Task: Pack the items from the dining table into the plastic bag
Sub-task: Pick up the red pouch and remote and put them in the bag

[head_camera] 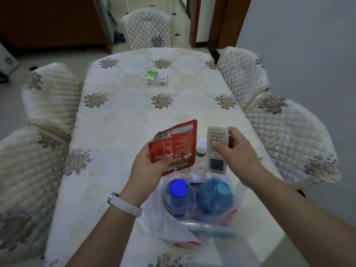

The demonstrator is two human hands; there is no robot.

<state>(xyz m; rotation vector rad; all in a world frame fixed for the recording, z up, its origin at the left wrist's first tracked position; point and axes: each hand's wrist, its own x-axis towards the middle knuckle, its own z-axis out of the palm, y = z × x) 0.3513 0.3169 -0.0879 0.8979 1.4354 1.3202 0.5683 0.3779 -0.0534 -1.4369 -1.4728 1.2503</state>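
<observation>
My left hand (148,166) grips a red foil pouch (176,143) by its lower edge, above the far rim of the clear plastic bag (167,228). My right hand (235,149) holds a white remote control (216,149) upright, thumb across its buttons. The bag stands open near the table's front edge and contains a bottle with a blue cap (178,195) and a blue bottle with a teal cap (216,195). A small white-capped bottle (201,149) stands on the table between the pouch and the remote. Far back lie a green-and-white tissue pack (151,75) and a white box (160,79).
The dining table (123,116) is covered with a cream cloth with floral motifs. Quilted chairs stand at the left (50,93), the right (289,135) and the far end (147,27). A teal-edged object (212,230) lies inside the bag at its near side.
</observation>
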